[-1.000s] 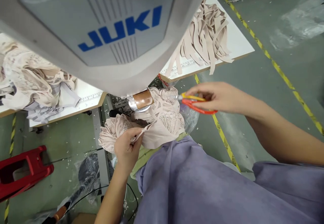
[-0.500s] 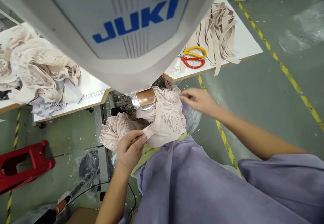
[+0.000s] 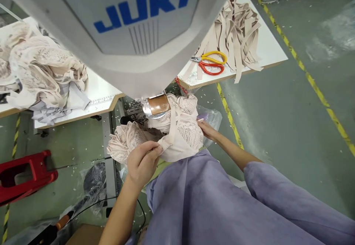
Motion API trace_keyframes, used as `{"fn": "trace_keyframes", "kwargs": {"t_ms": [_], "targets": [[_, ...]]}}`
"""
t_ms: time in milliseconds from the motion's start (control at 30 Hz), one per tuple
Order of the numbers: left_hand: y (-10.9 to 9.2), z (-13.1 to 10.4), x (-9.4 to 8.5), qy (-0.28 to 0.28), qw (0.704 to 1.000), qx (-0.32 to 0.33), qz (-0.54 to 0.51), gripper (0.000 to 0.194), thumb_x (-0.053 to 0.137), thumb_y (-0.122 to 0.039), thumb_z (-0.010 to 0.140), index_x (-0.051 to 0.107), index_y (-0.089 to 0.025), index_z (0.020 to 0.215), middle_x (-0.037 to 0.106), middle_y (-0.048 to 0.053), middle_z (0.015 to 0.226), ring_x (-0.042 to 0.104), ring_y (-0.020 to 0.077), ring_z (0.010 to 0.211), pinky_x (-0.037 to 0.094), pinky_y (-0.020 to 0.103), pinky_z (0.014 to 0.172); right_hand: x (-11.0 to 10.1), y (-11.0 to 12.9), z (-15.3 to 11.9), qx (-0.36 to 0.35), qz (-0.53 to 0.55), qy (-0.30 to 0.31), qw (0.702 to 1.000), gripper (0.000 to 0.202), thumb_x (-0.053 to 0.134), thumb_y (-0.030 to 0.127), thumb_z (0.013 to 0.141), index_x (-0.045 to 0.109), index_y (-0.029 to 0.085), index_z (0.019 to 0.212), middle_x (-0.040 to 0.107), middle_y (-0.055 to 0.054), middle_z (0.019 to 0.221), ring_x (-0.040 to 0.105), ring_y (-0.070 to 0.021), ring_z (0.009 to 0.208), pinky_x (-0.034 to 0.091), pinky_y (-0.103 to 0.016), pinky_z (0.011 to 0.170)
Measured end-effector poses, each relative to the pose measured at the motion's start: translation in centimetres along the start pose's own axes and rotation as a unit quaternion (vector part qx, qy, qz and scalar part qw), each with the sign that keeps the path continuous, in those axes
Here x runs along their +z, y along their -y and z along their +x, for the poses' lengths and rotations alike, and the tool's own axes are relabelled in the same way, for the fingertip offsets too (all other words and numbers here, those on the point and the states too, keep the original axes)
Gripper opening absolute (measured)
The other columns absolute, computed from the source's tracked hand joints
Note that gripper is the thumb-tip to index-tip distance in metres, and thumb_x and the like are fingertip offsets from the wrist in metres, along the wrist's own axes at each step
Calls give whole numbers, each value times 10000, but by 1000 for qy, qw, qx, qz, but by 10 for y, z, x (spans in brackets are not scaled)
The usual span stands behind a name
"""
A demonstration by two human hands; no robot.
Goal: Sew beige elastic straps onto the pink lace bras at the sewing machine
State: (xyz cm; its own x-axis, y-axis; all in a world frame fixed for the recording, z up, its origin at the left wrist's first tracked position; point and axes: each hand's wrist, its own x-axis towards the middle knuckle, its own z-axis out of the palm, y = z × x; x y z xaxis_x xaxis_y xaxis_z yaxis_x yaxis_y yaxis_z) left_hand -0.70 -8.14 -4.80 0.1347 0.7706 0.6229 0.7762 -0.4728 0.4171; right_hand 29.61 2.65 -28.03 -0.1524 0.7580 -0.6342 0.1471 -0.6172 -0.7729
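A pale pink lace bra (image 3: 188, 134) lies in front of the sewing machine's needle area, with a narrow strap running up toward the machine. My left hand (image 3: 144, 160) pinches the bra's plain fabric end between thumb and fingers. At the bra's right edge, my right hand (image 3: 207, 129) grips the lace side, its fingertips partly hidden by the fabric. More gathered lace pieces (image 3: 124, 141) bunch up to the left, behind my left hand. Over them, the machine's brown-covered guard (image 3: 159, 104) hides the stitching point.
The white JUKI machine head (image 3: 133, 71) fills the upper middle. Scissors with yellow and red handles (image 3: 212, 63) and beige strips (image 3: 241, 34) lie on the right tabletop. A lace garment pile (image 3: 47, 67) covers the left tabletop. A red stool (image 3: 30, 174) stands lower left.
My right hand has come down and left from beside the bra onto its right edge. My left hand keeps its pinch in nearly the same place. The view has shifted slightly.
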Motion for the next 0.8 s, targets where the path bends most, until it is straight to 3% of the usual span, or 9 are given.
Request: {"fn": "trace_keyframes", "kwargs": {"t_ms": [133,200,267,333,467,533,600,667,800], "targets": [[8,-7,0,9,999,-36,-12,127,688,-131,845,656,-205,943,725,27,920,697,118,801,569,198,720,-25,18,-9,-40,-69,-60,995,485,647,678,708,523,210,674,609,-27,750,548,-202,842,457,-326,812],[24,-13,1,40,980,-189,-36,36,641,-227,890,649,-203,916,723,21,867,693,133,752,562,219,673,-48,44,-22,-67,-89,-106,988,522,646,682,714,462,215,569,585,-32,713,536,-211,856,439,-315,801],[44,-13,10,115,916,-382,-42,217,539,-367,940,648,-183,908,700,34,776,677,176,687,561,286,633,-67,75,-44,-85,-94,-134,983,547,644,686,725,456,212,526,562,-32,644,537,-211,795,432,-308,737],[57,-3,29,153,886,-438,-4,353,527,-459,909,659,-133,940,699,112,826,681,278,779,565,441,730,-74,106,-73,-92,-87,-132,983,541,633,686,752,540,192,552,566,-30,593,538,-199,694,423,-302,659],[25,31,78,137,931,-331,-66,551,611,-455,842,570,-104,1266,598,226,1284,514,382,1252,378,562,1065,-38,149,-119,-120,-17,27,992,534,568,659,848,667,145,741,645,-34,680,552,-156,633,424,-272,622],[-7,43,95,234,897,-285,-244,601,632,-444,846,513,-143,1351,566,182,1364,494,330,1298,380,460,1088,-14,166,-124,-162,-22,153,975,515,527,630,896,661,146,783,648,-19,716,553,-138,654,430,-256,641],[-26,51,103,320,830,-314,-331,416,600,-468,872,635,-140,1126,678,129,1111,606,287,1077,457,385,957,-1,189,-112,-219,-99,231,943,479,530,592,909,658,146,789,640,-12,726,548,-132,667,427,-249,649],[-31,54,102,353,793,-357,-344,389,533,-509,908,645,-138,878,667,74,845,610,234,847,473,333,805,-4,223,-83,-283,-193,170,924,415,588,550,876,660,150,790,646,-19,748,547,-139,680,415,-254,655],[-20,49,91,369,744,-407,-379,428,528,-565,909,600,-155,813,593,15,738,535,167,713,427,268,682,-33,308,3,-325,-185,-199,906,318,666,460,810,645,166,929,674,-72,995,564,-186,846,419,-289,748]]}}
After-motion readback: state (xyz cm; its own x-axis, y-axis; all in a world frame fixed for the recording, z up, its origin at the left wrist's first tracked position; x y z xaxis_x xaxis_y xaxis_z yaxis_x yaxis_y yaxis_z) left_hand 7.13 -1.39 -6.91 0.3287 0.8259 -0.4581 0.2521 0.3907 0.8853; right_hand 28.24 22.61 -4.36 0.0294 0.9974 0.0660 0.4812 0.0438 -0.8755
